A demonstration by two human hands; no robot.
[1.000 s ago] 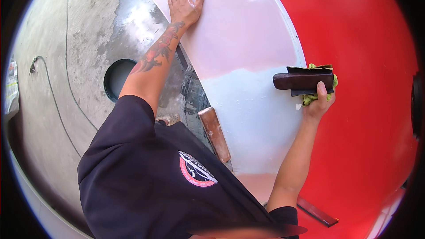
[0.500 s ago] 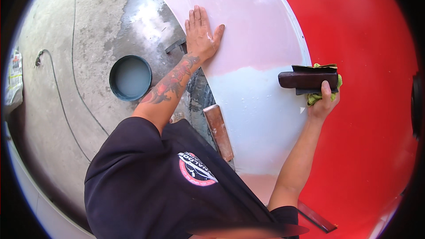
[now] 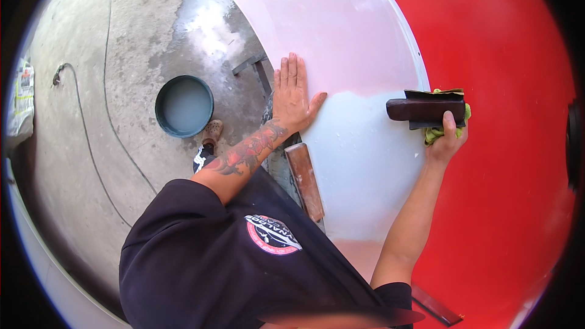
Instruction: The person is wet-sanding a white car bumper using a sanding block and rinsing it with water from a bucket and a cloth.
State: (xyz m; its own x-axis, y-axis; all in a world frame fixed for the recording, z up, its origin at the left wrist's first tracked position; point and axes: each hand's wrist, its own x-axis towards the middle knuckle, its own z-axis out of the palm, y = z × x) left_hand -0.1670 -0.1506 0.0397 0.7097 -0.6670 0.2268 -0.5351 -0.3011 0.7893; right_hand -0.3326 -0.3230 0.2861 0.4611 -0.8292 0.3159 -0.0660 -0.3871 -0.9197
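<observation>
My left hand (image 3: 294,102) lies flat, fingers stretched, on the left edge of a curved panel (image 3: 359,164), where its pinkish upper area meets a wet, pale bluish-white one. At the panel's right edge my right hand (image 3: 449,141) grips a dark sanding block (image 3: 417,110) with a sheet of black sandpaper folded about it. Bunched under the block, in the same grip, is a yellow-green cloth (image 3: 434,136). The thumb presses on the block; the other fingers are mostly hidden. Below my left hand, a reddish-brown block (image 3: 306,181) rests along the panel's left edge.
A glossy red body surface (image 3: 493,195) adjoins the panel on the right. A dark round basin (image 3: 161,123) of cloudy water stands on the concrete floor, left of my shoe (image 3: 212,131). A cable (image 3: 108,97) runs across the floor. A dark red strip (image 3: 436,304) lies at lower right.
My left hand has slid down the panel toward me, from the pink area to the colour boundary. A shoe has come into view beside the basin. My right hand's grip is unchanged.
</observation>
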